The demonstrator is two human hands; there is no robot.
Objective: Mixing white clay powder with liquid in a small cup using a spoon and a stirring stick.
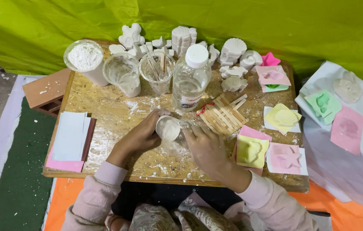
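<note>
White plaster fills the small cup (168, 128), which sits tilted on its side at the middle of the tabletop (104, 115), its mouth facing up toward the camera. The left hand (141, 136) wraps around the cup from the left, fingers curled over its rim, wrist resting low on the board. The right hand (207, 147) lies just beside it, fingertips pressed on a clear plastic piece (181, 141) under the cup; whether it grips this cannot be told. Doing this well likely means keeping the cup steady and tipping slowly so the thick mix does not slop out. A bottle (191, 77) stands just behind.
</note>
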